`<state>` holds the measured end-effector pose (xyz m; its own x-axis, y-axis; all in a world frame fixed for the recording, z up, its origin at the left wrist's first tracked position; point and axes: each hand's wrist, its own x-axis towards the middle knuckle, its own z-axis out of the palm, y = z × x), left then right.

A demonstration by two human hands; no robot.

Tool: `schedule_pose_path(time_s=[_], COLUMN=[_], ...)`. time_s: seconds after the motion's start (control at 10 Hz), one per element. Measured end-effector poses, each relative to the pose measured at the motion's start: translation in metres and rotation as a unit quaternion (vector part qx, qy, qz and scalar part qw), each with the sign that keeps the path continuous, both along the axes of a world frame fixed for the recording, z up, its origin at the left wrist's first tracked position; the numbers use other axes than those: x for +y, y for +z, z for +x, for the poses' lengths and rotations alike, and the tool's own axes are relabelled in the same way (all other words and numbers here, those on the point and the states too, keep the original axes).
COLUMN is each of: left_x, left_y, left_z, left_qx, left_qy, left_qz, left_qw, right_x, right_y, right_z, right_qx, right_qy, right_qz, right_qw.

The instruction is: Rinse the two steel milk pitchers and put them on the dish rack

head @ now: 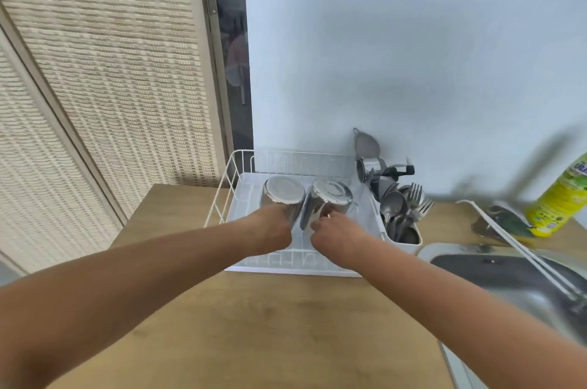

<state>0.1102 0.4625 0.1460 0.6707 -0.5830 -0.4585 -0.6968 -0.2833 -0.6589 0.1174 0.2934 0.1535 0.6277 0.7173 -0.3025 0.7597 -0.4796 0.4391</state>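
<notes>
Two steel milk pitchers stand upside down, side by side, inside the white wire dish rack (222, 198) on the wooden counter. My left hand (270, 229) grips the near side of the left pitcher (282, 193). The right pitcher (330, 198) tilts slightly, and my right hand (336, 236) holds it at its near side, fingers curled by the handle. Both pitcher bottoms face up and shine.
A white cutlery holder (405, 237) with forks and spoons hangs on the rack's right side, with a strainer (367, 144) and a steel pot behind it. A yellow-green soap bottle (559, 198) stands by the sink (495, 274) at the right. Bare wooden counter (254, 325) lies in front.
</notes>
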Motion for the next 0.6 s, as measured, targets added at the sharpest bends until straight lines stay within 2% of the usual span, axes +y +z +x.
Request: schedule_pose_path(time_s=[0.2, 0.4, 0.5, 0.6], left_x=[0.010, 0.022, 0.024, 0.020], left_y=[-0.007, -0.014, -0.023, -0.023], left_z=[0.006, 0.000, -0.008, -0.019], left_qx=[0.027, 0.023, 0.012, -0.024], left_qy=[-0.012, 0.014, 0.034, 0.056], left_qz=[-0.075, -0.197, -0.261, -0.322], left_qw=[0.997, 0.980, 0.965, 0.945], right_x=[-0.009, -0.018, -0.022, -0.024], right_y=[-0.016, -0.022, -0.025, -0.022], right_z=[0.011, 0.007, -0.002, -0.010], right_qx=[0.047, 0.061, 0.062, 0.054], right_qy=[0.027, 0.040, 0.030, -0.021], right_qz=[0.059, 0.125, 0.152, 0.221], right_qw=[0.997, 0.990, 0.986, 0.973])
